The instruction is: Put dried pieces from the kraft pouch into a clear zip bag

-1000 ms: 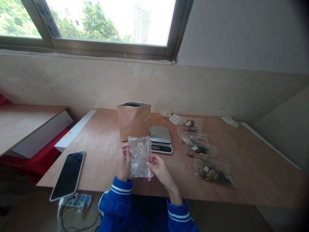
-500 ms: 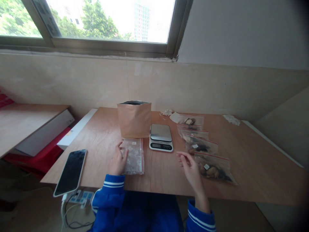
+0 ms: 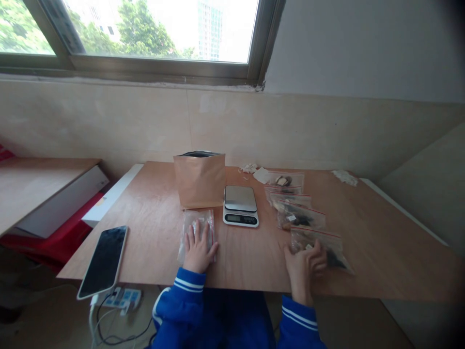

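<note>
My left hand [image 3: 198, 249] lies flat with spread fingers on a stack of clear zip bags [image 3: 186, 228] with a red seal line. In front of me to the right, my right hand [image 3: 304, 261] is over the nearest filled zip bag [image 3: 336, 246], its thumb apart from the bent fingers. Brownish and dark dried pieces with a small white label show inside that bag, partly hidden by the hand. Between the hands, farther back, stands a white kitchen scale [image 3: 240, 206] with a bare steel plate. A brown stand-up pouch [image 3: 199, 182] with an open top is left of it.
More filled zip bags [image 3: 300, 215] overlap in a row behind the nearest one. Crumpled white tissue [image 3: 249, 168] lies at the back, another [image 3: 344, 177] at the back right. A phone [image 3: 103, 261] with a cable overhangs the table's [image 3: 381, 252] left front edge.
My left hand has moved right and flattened onto the clear bags. My right hand has gone from beside the nearest filled bag to over it. The view has shifted slightly.
</note>
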`<move>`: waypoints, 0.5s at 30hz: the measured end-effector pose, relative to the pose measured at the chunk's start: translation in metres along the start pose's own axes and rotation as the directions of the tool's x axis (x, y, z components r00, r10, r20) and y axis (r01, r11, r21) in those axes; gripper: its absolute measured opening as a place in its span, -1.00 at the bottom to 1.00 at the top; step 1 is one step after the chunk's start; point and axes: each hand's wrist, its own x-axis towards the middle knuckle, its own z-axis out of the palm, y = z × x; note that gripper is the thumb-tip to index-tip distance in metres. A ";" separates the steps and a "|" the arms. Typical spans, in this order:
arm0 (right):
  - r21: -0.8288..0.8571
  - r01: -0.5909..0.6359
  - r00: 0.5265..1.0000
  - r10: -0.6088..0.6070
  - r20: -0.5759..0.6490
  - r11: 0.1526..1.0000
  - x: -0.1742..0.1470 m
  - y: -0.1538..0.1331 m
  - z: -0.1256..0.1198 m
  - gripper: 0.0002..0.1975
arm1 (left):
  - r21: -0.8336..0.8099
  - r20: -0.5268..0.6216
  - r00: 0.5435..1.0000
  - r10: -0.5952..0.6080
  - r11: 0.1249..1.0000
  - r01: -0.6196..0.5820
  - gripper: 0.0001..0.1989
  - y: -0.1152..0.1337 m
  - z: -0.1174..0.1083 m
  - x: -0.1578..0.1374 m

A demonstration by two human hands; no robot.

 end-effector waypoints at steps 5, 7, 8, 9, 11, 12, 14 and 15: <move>-0.009 -0.054 0.998 0.054 -0.009 0.998 0.002 0.001 -0.003 -0.39 | 0.014 0.005 0.998 0.064 0.998 -0.064 -0.33 -0.010 0.012 0.000; 0.000 -0.074 0.997 0.074 -0.028 0.997 0.007 0.003 -0.007 -0.50 | -0.012 0.035 0.995 0.093 0.996 -0.092 -0.33 -0.018 0.008 0.003; 0.016 -0.061 0.998 0.062 -0.026 0.998 0.011 0.004 -0.010 -0.55 | -0.029 0.055 0.993 0.106 0.994 -0.105 -0.34 -0.021 0.006 0.005; 0.044 -0.038 0.999 0.038 -0.020 0.998 0.016 0.005 -0.013 -0.59 | -0.049 0.076 0.991 0.114 0.993 -0.110 -0.34 -0.024 0.004 0.008; 0.125 0.002 1.000 -0.001 -0.014 0.992 0.024 0.005 -0.021 -0.61 | -0.107 0.112 0.988 0.109 0.990 -0.098 -0.39 -0.027 -0.002 0.011; 0.174 0.001 1.000 0.002 -0.016 0.985 0.028 0.002 -0.026 -0.59 | -0.150 0.117 0.987 0.109 0.984 -0.090 -0.42 -0.027 -0.006 0.013; 0.270 -0.048 0.999 0.053 -0.012 0.962 0.032 -0.008 -0.038 -0.55 | -0.279 0.087 0.986 0.140 0.954 -0.111 -0.48 -0.020 -0.017 0.013; 0.323 -0.075 0.997 0.076 0.009 0.944 0.032 -0.017 -0.045 -0.53 | -0.359 0.053 0.983 0.177 0.922 -0.147 -0.49 -0.014 -0.024 0.013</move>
